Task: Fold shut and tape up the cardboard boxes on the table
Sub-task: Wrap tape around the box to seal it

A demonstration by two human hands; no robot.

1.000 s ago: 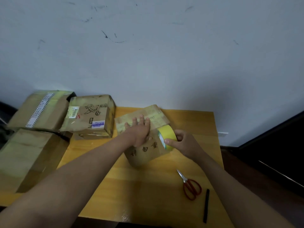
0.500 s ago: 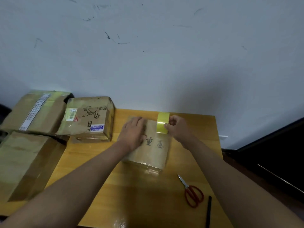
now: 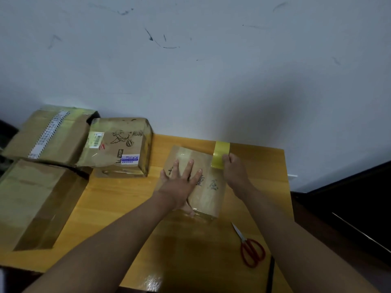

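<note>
Right hand [image 3: 233,168]: fingers curled round the yellow tape roll [image 3: 221,155], which stands on edge at the far right corner of the small box [image 3: 203,187]. Grip is firm on the roll's near side; whether a strip is paying out onto the box cannot be told, as the tape film is too glossy to separate from the surface.

Left hand [image 3: 179,182]: flat, fingers straight and spread, pressing down on the box top; it grips nothing.

The small box lies flaps down at the middle of the table [image 3: 118,193], slightly skewed, black handwritten characters on its top. The surface shines as if already partly filmed in tape.

Handling judgement: the box looks light and thin-walled, stiff at the edges but likely to give in the middle of the panel, and slippery where taped. It will slide on the varnished table unless held, so the flat palm is the right restraint. For turning, take it by opposite edges, not by the taped face.

Red-handled scissors [image 3: 251,249] lie near right, blades closed, with a black pen [image 3: 270,273] beside them. Three larger boxes [image 3: 118,149] sit at far left, apparently sealed.
</note>
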